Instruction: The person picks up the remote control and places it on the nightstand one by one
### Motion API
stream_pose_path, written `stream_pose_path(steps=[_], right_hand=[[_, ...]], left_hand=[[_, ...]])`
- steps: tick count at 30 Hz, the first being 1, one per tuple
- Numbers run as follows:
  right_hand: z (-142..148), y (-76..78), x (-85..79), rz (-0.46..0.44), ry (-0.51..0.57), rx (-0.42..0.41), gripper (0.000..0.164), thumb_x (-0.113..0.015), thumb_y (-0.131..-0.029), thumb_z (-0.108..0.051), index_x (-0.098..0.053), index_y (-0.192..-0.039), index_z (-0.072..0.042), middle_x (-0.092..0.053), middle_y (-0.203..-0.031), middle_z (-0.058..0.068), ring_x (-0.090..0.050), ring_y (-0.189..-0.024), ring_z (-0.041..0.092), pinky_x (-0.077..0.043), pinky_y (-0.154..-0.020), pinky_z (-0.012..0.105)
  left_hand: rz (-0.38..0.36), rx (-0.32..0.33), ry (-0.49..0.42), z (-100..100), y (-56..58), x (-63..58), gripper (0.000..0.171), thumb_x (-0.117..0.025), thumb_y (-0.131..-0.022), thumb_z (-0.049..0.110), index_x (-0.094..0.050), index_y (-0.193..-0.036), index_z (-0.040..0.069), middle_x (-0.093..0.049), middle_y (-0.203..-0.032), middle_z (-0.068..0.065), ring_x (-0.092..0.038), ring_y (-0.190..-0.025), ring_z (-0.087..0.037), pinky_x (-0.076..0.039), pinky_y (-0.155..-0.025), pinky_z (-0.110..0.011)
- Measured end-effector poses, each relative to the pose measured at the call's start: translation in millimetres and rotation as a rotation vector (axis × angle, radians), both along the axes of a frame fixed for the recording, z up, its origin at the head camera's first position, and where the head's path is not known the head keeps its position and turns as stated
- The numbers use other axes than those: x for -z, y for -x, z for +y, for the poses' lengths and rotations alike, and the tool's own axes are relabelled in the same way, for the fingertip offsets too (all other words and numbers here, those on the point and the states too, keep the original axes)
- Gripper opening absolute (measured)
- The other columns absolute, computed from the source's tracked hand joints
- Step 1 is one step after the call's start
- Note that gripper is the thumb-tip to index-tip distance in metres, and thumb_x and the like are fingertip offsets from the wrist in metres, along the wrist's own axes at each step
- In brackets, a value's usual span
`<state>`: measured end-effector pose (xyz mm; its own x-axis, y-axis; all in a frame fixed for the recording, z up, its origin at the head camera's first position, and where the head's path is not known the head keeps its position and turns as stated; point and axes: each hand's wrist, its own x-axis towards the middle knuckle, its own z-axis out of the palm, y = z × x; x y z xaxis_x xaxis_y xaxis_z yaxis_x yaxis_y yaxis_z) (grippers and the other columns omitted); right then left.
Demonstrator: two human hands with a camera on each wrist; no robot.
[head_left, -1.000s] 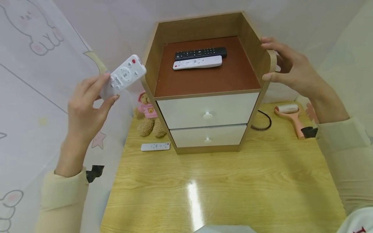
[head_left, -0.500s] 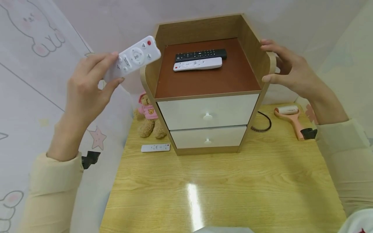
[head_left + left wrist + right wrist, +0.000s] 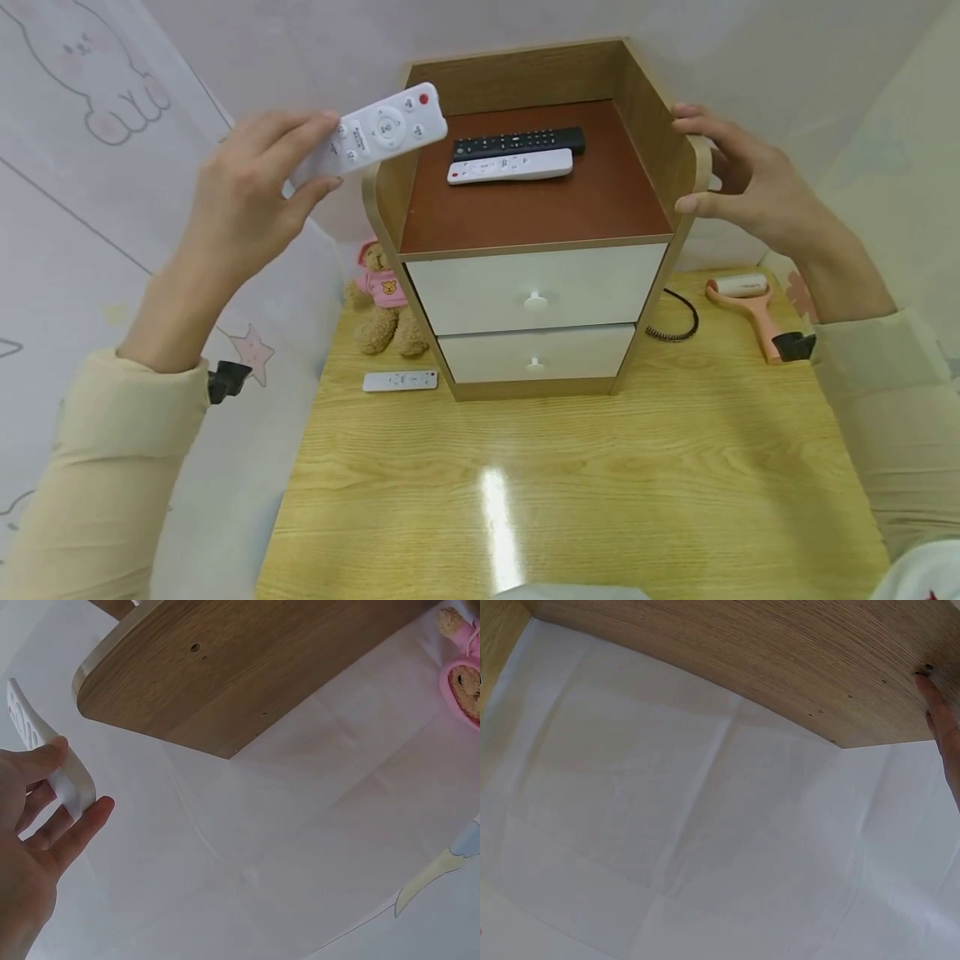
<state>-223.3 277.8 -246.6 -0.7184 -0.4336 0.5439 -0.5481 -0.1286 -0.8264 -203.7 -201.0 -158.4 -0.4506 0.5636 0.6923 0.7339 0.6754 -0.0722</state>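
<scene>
In the head view my left hand (image 3: 251,187) pinches the lower end of a white remote control (image 3: 386,129) between thumb and fingers. It is raised beside the left panel of a small wooden drawer cabinet (image 3: 536,242), with its red-button end reaching over the panel. The left wrist view shows this remote (image 3: 71,780) side-on. My right hand (image 3: 757,179) grips the cabinet's right side panel, thumb at its front edge. In the right wrist view a finger (image 3: 941,712) touches the panel's outer face. A black remote (image 3: 517,143) and another white remote (image 3: 510,167) lie side by side on the brown top.
A further white remote (image 3: 400,381) lies on the wooden table (image 3: 570,492), left of the cabinet. Behind it sits a teddy bear (image 3: 386,292) in pink. To the right are a dark coiled cord (image 3: 675,333) and an orange-handled lint roller (image 3: 750,308). Both drawers look closed.
My left hand has lifted the white remote up and to the right, bringing its end over the cabinet's left panel. The right hand stays on the right panel.
</scene>
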Motion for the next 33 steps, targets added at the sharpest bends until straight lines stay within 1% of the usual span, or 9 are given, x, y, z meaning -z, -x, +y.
stream_pose_path(steps=[5,9,12,17,20,28,30,33], right_hand=[[-0.5,-1.1,-0.8,0.021,-0.015,0.025,0.072,-0.060,-0.076,0.028,-0.041,-0.141,0.003,-0.021,-0.158,0.013,-0.018,-0.145,0.025,-0.045,-0.096,0.019],[0.4,-0.9,0.0,0.017,-0.009,0.016,0.073,-0.060,-0.076,0.029,-0.042,-0.141,0.002,-0.021,-0.158,0.012,-0.017,-0.146,0.024,-0.044,-0.098,0.018],[0.9,-0.3,0.9,0.012,-0.007,0.002,0.074,-0.060,-0.076,0.029,-0.042,-0.142,0.001,-0.020,-0.158,0.012,-0.016,-0.146,0.024,-0.044,-0.098,0.018],[-0.4,-0.2,0.3,0.025,-0.021,0.020,0.072,-0.060,-0.076,0.028,-0.042,-0.141,0.003,-0.021,-0.158,0.012,-0.017,-0.146,0.024,-0.044,-0.098,0.018],[-0.7,-0.8,-0.2,0.031,-0.023,0.030,0.072,-0.061,-0.076,0.027,-0.042,-0.141,0.003,-0.022,-0.157,0.013,-0.017,-0.146,0.024,-0.043,-0.099,0.018],[0.6,-1.3,2.2,0.021,-0.027,0.032,0.072,-0.059,-0.077,0.028,-0.042,-0.142,0.002,-0.022,-0.158,0.011,-0.019,-0.145,0.026,-0.045,-0.095,0.019],[0.2,-1.0,2.0,0.023,-0.025,0.030,0.072,-0.060,-0.077,0.027,-0.042,-0.142,0.002,-0.022,-0.158,0.012,-0.019,-0.145,0.025,-0.045,-0.096,0.019],[-0.1,-0.6,1.6,0.025,-0.027,0.037,0.071,-0.059,-0.077,0.027,-0.042,-0.141,0.003,-0.023,-0.157,0.012,-0.018,-0.145,0.025,-0.045,-0.096,0.019]], left_hand=[[-0.034,-0.021,0.015,7.8,5.6,-7.1,0.049,-0.072,-0.083,-0.003,-0.059,-0.130,0.001,-0.061,-0.123,-0.017,-0.055,-0.109,-0.037,-0.048,-0.092,-0.048],[-0.053,-0.037,0.033,14.2,11.5,-13.4,0.048,-0.071,-0.085,-0.002,-0.058,-0.131,0.002,-0.060,-0.124,-0.017,-0.054,-0.112,-0.037,-0.047,-0.094,-0.048],[-0.060,-0.020,0.051,18.8,16.5,-16.6,0.047,-0.070,-0.085,0.000,-0.058,-0.131,0.002,-0.060,-0.124,-0.017,-0.053,-0.114,-0.037,-0.045,-0.096,-0.047],[-0.078,0.006,0.093,25.9,23.8,-19.0,0.046,-0.069,-0.087,0.001,-0.057,-0.131,0.001,-0.060,-0.125,-0.017,-0.053,-0.114,-0.037,-0.045,-0.096,-0.047],[-0.098,-0.001,0.119,30.7,27.9,-20.7,0.047,-0.068,-0.088,0.003,-0.056,-0.133,0.002,-0.059,-0.127,-0.017,-0.052,-0.116,-0.035,-0.045,-0.097,-0.047],[-0.143,0.001,0.136,44.6,39.8,-22.4,0.047,-0.067,-0.089,0.004,-0.056,-0.134,0.004,-0.059,-0.126,-0.017,-0.051,-0.118,-0.035,-0.044,-0.098,-0.049],[-0.162,-0.004,0.143,48.0,42.3,-23.5,0.047,-0.067,-0.090,0.005,-0.055,-0.135,0.004,-0.058,-0.128,-0.017,-0.050,-0.118,-0.035,-0.044,-0.098,-0.050],[-0.197,-0.015,0.174,55.0,45.8,-23.9,0.047,-0.065,-0.091,0.006,-0.053,-0.137,0.005,-0.056,-0.131,-0.017,-0.049,-0.121,-0.035,-0.042,-0.102,-0.048]])
